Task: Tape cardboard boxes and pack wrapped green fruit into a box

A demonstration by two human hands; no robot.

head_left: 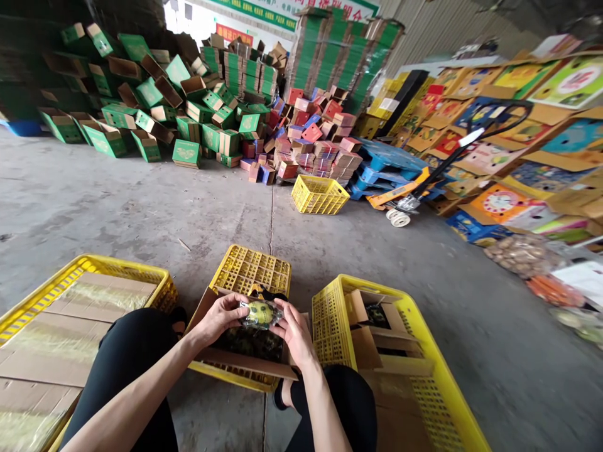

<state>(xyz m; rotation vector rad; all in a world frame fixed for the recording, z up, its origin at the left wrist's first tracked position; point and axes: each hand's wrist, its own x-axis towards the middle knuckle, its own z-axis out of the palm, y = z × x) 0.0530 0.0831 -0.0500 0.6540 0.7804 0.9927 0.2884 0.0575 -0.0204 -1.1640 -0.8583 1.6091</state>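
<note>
A yellow-green fruit in a clear plastic wrapper [260,314] with dark patches is held up between my two hands; its exact kind I cannot make out. My left hand [225,317] pinches the wrapper's left end. At its right end, my right hand [293,329] grips with thumb and fingers. Directly below is an open cardboard box [245,360] with dark, shiny wrapped pieces inside, partly hidden by my hands. This box rests on an upturned yellow crate [252,267] between my knees. A small black and orange item [267,293] lies behind the fruit.
A yellow crate with taped cardboard boxes [85,260] stands at my left, another crate with open boxes [400,298] at my right. Farther off are a yellow basket [320,196], a pallet jack [414,188], blue pallets [386,160] and heaped green boxes [151,94].
</note>
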